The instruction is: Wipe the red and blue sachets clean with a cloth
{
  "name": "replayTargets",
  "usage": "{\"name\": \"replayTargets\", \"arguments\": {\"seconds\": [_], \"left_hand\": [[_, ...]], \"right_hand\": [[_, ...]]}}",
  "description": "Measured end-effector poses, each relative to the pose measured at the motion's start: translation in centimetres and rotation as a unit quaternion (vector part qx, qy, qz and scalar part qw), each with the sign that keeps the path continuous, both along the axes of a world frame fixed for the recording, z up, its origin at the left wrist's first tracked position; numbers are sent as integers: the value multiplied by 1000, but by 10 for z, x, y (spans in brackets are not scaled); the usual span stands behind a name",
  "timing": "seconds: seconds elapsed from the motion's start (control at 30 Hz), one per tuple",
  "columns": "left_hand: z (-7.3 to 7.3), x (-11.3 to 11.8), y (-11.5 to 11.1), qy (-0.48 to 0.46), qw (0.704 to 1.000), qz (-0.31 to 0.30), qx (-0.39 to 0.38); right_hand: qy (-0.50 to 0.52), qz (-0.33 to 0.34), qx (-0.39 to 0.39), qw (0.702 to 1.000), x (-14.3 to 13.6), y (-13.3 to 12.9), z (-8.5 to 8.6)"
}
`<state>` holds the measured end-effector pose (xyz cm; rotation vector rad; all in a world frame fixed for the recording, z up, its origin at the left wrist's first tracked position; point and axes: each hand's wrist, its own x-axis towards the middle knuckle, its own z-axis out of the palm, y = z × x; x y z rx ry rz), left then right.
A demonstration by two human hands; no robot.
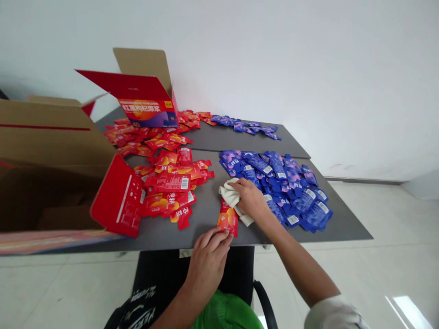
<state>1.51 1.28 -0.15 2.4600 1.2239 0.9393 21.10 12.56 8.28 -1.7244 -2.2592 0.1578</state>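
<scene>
Red and orange, a single pouch (227, 218) lay on the grey surface (207, 201) near its front edge, between a heap of red pouches (169, 183) on the left and a heap of blue pouches (288, 187) on the right. The left hand (207, 251) touched the pouch's near end with its fingertips, the fingers close together; whether its grip pinched the pouch or only pressed it down, I could not tell. The right hand (252, 201) had its grip closed on a bunched white cloth (230, 192) — the cloth covered the pouch's far end, and part of it hung out beneath the hand, beside the blue heap.

Farther back, a row of blue packets (243, 125) ran near the wall (274, 59), with more red packets (137, 137) to its left, around a printed box (147, 107) whose flaps stood up. Closer, at the left, sat a large open box (68, 196) — its red flap leaned out next to the red heap.
</scene>
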Motion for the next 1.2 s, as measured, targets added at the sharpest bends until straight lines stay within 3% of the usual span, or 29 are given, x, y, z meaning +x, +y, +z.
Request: {"name": "replayTargets", "arguments": {"seconds": [0.13, 0.27, 0.33, 0.43, 0.53, 0.6, 0.77, 0.83, 0.9, 0.97, 1.07, 1.2], "left_hand": [[-1, 0, -1, -9, 1000, 2, 5], [-1, -1, -2, -1, 1000, 12, 4], [-1, -1, -1, -1, 1000, 7, 0], [0, -1, 0, -1, 1000, -8, -5], [0, 0, 1, -3, 1000, -6, -3], [-1, 0, 0, -6, 1000, -2, -5], [-2, 0, -3, -9, 1000, 1, -7], [-2, -1, -4, -7, 1000, 4, -2], [-1, -2, -3, -5, 1000, 3, 2], [0, -2, -2, -3, 1000, -1, 0], [2, -3, 0, 5, 1000, -11, -3], [1, -2, 1, 11, 1000, -10, -5]], "right_hand": [[30, 39, 25, 998, -8, -44, 16], [5, 88, -50, 995, -18, -85, 3], [19, 80, -64, 995, -17, -78, -9], [19, 44, -32, 998, -8, -39, -19], [-1, 17, -10, 1000, 0, -3, -11], [3, 11, 7, 1000, 1, 0, 1], [30, 57, 30, 997, -7, -61, 20], [7, 84, -14, 996, -12, -83, 15], [6, 90, -58, 994, -14, -90, 4], [24, 79, -74, 994, -14, -79, -8], [27, 49, -50, 997, -9, -39, -18], [-9, 8, -22, 1000, 1, 3, -8]]}}
